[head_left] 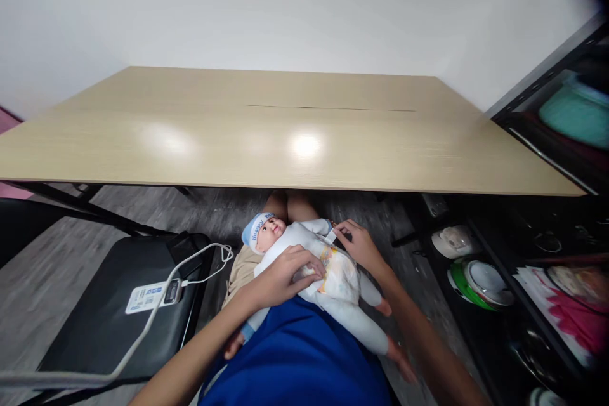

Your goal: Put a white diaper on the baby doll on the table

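Across my lap lies a baby doll [281,257] on its back, in a white outfit and a blue-and-white cap [258,232], head to the left and feet to the right. A white diaper [343,276] with a yellow printed front is around its hips. My left hand [291,271] rests on the doll's belly, its fingers curled at the diaper's near waist edge; what they pinch is hidden. On the far side, my right hand [354,242] pinches a white diaper tab [330,236] between thumb and fingers, pulled out from the waist.
A pale wooden table [228,139] stands ahead, its front edge just beyond the doll. To the left, a black chair [109,330] carries a white power bank [153,295] with a cable [143,334]. Dark shelves [480,247] with several items stand at right.
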{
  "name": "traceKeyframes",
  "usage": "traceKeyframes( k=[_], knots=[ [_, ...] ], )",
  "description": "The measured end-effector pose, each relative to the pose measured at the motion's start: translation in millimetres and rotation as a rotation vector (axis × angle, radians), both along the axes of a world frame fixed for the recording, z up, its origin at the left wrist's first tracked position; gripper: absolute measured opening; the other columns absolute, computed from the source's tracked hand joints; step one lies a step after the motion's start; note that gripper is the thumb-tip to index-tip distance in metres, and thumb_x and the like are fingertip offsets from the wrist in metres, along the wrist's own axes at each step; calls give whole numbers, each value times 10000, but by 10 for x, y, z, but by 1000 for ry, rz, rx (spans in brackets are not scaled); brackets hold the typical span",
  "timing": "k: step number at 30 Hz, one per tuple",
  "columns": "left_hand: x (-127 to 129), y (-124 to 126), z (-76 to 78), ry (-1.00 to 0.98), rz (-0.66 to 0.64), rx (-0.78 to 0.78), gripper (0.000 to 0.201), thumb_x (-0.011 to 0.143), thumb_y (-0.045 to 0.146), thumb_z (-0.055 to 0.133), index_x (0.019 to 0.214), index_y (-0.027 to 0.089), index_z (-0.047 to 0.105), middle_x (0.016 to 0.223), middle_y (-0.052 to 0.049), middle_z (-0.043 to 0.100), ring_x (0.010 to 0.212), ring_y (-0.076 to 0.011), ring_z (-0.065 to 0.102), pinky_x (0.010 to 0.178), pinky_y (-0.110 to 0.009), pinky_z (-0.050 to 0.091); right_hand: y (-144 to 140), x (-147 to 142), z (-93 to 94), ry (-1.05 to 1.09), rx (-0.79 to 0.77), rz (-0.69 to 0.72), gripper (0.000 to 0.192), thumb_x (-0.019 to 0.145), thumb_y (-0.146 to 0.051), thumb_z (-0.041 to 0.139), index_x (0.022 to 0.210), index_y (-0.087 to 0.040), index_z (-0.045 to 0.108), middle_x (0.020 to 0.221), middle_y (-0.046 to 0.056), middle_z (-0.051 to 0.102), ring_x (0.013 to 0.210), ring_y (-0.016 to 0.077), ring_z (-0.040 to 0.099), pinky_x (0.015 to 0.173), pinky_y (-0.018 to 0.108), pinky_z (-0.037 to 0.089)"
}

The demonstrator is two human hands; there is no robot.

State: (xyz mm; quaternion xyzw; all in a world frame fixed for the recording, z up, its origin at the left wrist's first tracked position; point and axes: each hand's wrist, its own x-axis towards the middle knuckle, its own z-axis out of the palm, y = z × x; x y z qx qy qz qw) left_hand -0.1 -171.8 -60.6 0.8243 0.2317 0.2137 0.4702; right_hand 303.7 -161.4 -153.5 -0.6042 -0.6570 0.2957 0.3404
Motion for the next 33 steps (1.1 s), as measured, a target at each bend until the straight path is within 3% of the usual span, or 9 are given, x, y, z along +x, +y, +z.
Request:
traceKeyframes(
  k=[3, 8, 10, 14, 17, 21, 25, 28, 33],
  knots=[
    [-216, -45, 224, 27, -128, -124, 144, 1121, 340, 776, 1203, 223, 792, 1201, -33, 833, 1088, -187, 733, 1038, -316, 556, -45, -101, 84, 16, -1, 8, 423, 1134, -501, 596, 1318, -168, 781, 1326, 125, 763, 1226, 226, 729, 1158, 406, 577],
    [-391, -145, 388, 130, -207, -307, 317, 1035, 434, 881, 1251, 213, 811, 1070, -42, 826, 971, -191, 769, 902, -286, 596, -301, -446, 435, 36, -14, 328, 454, 1199, -468, 551, 1560, -238, 703, 1567, 108, 672, 1494, 220, 635, 1328, 402, 494],
    [-305, -134, 367, 119, -163, -278, 324, 1093, 476, 809, 1278, 211, 806, 1089, -50, 821, 997, -199, 769, 939, -307, 589, -384, -464, 558, -19, -5, 387, 394, 1201, -446, 546, 1469, -241, 750, 1468, 104, 712, 1413, 226, 659, 1262, 393, 518],
    [116, 74, 268, 37, 61, -45, 304, 1198, 483, 627, 1258, 207, 740, 1241, -75, 791, 1173, -235, 716, 1092, -381, 540, -570, -140, 733, -132, -81, 344, 480, 1203, -512, 492, 959, -192, 753, 991, 73, 746, 969, 200, 655, 975, 340, 509],
    [593, 323, 166, 232, -33, 197, 306, 1145, 431, 700, 1335, 191, 704, 1390, -142, 768, 1362, -326, 659, 1187, -475, 508, -797, 222, 786, -64, -320, 290, 638, 1195, -640, 429, 857, -189, 727, 852, 59, 712, 819, 181, 614, 831, 304, 475],
    [1327, 483, -33, 733, -399, 382, 531, 954, 432, 915, 1355, 126, 748, 1448, -240, 767, 1445, -435, 641, 1228, -579, 497, -1087, 449, 677, 104, -656, 264, 718, 1176, -723, 390, 940, -187, 805, 890, 82, 767, 800, 200, 679, 742, 287, 499],
    [1815, 400, -239, 908, -455, 329, 595, 755, 375, 1045, 1246, 140, 805, 1433, -242, 795, 1435, -441, 674, 1264, -580, 486, -1199, 380, 426, -36, -562, 273, 580, 1149, -631, 491, 938, -192, 806, 945, 81, 805, 844, 204, 703, 760, 275, 472],
    [1839, 347, -304, 908, -412, 305, 562, 692, 396, 1088, 1101, 104, 835, 1293, -271, 828, 1392, -474, 707, 1217, -566, 533, -1225, 335, 232, 36, -540, 257, 509, 1130, -580, 528, 950, -203, 818, 960, 72, 816, 860, 206, 726, 740, 273, 487],
    [1520, 333, -188, 800, -248, 291, 734, 844, 507, 1009, 1364, 44, 776, 1241, -254, 824, 1251, -446, 770, 1047, -481, 621, -1342, 363, -54, 143, -492, 244, 435, 1008, -572, 694, 780, -213, 785, 835, 75, 784, 757, 225, 737, 690, 328, 577]
  ],
)
